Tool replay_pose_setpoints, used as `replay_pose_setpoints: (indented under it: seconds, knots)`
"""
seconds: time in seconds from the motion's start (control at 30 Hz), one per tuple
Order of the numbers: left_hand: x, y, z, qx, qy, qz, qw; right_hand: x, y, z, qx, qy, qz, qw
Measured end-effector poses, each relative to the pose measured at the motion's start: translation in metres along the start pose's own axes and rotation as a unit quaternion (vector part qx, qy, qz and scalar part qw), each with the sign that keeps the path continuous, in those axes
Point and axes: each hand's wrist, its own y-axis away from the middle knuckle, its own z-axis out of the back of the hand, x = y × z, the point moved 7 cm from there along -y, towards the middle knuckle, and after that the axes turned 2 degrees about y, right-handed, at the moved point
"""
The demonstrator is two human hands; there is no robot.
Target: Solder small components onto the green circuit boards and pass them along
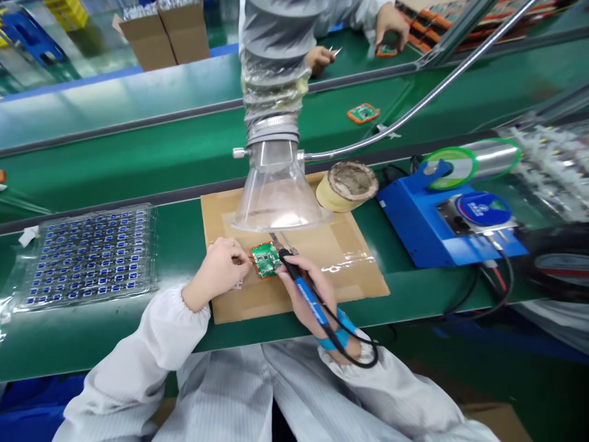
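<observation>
The right hand (306, 294) gripped a blue-and-black pen-shaped soldering iron (309, 296). The left hand (223, 268) was at the left edge of the green circuit board with orange edging (265, 259); whether its curled fingers gripped anything could not be determined. The board lay over a flat brown cardboard sheet (340, 265) on the green desk (179, 224), below and left of the clear funnel-shaped hood (280, 190).

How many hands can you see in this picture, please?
4: left hand beside the circuit board, right hand holding the soldering iron, and a co-worker's two hands at the top, one holding a pointed tool, the other an orange-framed board.
</observation>
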Motion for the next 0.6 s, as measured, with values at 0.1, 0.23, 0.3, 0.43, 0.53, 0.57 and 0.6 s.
replay_pose_setpoints:
  seconds: [0.1, 0.23, 0.3, 0.43, 0.53, 0.57, 0.6]
  knots:
    - [0.000, 0.000, -0.001, -0.009, -0.010, 0.007, 1.000, 0.001, 0.008, 0.020, -0.057, 0.015, 0.021, 0.998]
    - [0.001, -0.002, -0.002, -0.007, -0.004, 0.013, 1.000, -0.003, 0.018, 0.031, -0.058, 0.007, 0.028, 0.998]
    - [0.002, -0.002, -0.002, -0.007, -0.001, 0.014, 1.000, -0.003, 0.019, 0.029, -0.038, 0.011, 0.029, 0.999]
    - [0.002, -0.003, -0.001, -0.002, 0.014, 0.009, 1.000, 0.002, 0.015, 0.021, -0.024, 0.039, 0.031, 0.998]
    - [0.001, -0.004, 0.000, 0.003, 0.018, 0.009, 1.000, 0.006, 0.011, 0.018, -0.017, 0.046, 0.035, 0.998]
    - [0.001, -0.004, 0.000, 0.004, 0.017, 0.011, 1.000, 0.008, 0.010, 0.018, -0.016, 0.047, 0.038, 0.998]
    - [0.000, -0.004, 0.000, 0.006, 0.017, 0.014, 1.000, 0.009, 0.010, 0.018, -0.017, 0.047, 0.040, 0.998]
